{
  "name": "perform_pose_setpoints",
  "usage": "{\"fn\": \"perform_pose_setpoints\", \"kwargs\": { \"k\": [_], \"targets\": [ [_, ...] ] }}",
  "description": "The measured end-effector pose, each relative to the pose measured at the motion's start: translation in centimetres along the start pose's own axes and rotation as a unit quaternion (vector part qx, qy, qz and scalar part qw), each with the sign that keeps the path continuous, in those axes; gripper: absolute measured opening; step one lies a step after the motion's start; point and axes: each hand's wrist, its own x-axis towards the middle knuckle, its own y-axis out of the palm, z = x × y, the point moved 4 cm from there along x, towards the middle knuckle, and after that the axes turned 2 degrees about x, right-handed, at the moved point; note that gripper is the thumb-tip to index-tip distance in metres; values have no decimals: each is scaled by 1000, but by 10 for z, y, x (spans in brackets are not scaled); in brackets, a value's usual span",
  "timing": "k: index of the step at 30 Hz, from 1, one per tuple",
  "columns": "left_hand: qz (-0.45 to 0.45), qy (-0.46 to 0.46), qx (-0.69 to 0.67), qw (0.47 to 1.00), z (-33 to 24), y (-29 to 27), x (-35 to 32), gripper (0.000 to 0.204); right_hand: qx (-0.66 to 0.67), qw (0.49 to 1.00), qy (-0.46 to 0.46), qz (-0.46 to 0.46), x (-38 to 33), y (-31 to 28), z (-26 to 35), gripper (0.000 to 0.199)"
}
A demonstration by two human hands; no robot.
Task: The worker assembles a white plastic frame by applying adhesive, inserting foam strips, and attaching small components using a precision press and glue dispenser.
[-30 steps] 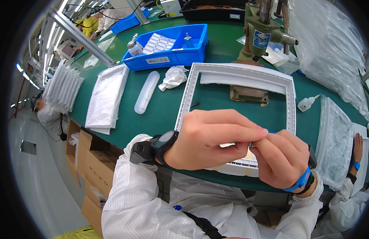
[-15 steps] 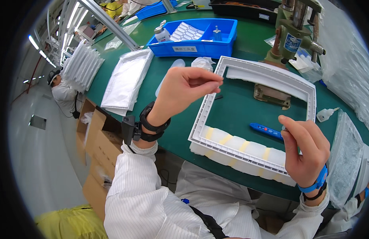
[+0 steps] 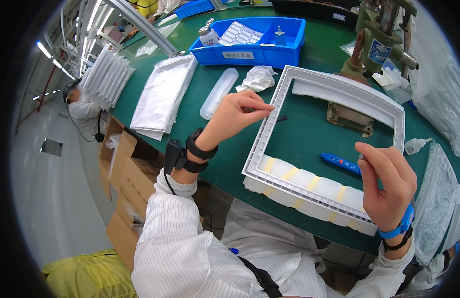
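Note:
A white rectangular plastic frame (image 3: 264, 136) lies on the green table, with ribbed channels along its sides. White foam (image 3: 299, 186) with pale yellow tape strips lines its near side. My left hand (image 3: 235, 119) is closed in a pinch at the frame's left side; whatever its fingertips hold is too small to make out. Over the frame's near right corner, my right hand (image 3: 391, 184) pinches thumb against forefinger, with a tiny greyish thing between them that I cannot identify. Beside it, a blue pen-shaped tool (image 3: 341, 163) lies inside the frame's opening.
A blue divided bin (image 3: 245, 57) holds a pump bottle and a label sheet. Nearby are a crumpled white cloth (image 3: 257, 78), a clear plastic case (image 3: 219, 93) and stacked white panels (image 3: 163, 94). A green press (image 3: 376, 49) stands beyond the frame; a small dropper bottle (image 3: 416, 145) lies right.
My left hand has lowered from above the frame's upper left side to its left edge, fingers still pinched. The right hand keeps its pinch. The whole view has shifted slightly.

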Motion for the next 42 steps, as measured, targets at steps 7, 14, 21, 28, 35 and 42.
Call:
{"fn": "perform_pose_setpoints", "kwargs": {
  "k": [7,14,21,28,35,42],
  "targets": [
    [-68,27,60,996,-9,10,-13,21,-1,1000,-7,4,1,1,-1,26],
    [-37,-142,-233,961,8,14,-10,36,3,1000,-14,1,0,0,-1,26],
    [37,-191,-273,942,21,15,-6,48,5,1000,-14,5,1,2,-3,26],
    [41,-225,-391,891,30,21,-5,49,16,1000,0,9,1,2,-3,25],
    [-84,-73,-152,982,11,5,0,48,56,996,64,18,-1,4,-7,20],
    [76,119,-124,982,-128,61,-7,39,112,987,91,67,-4,6,-8,16]
  ]
}}
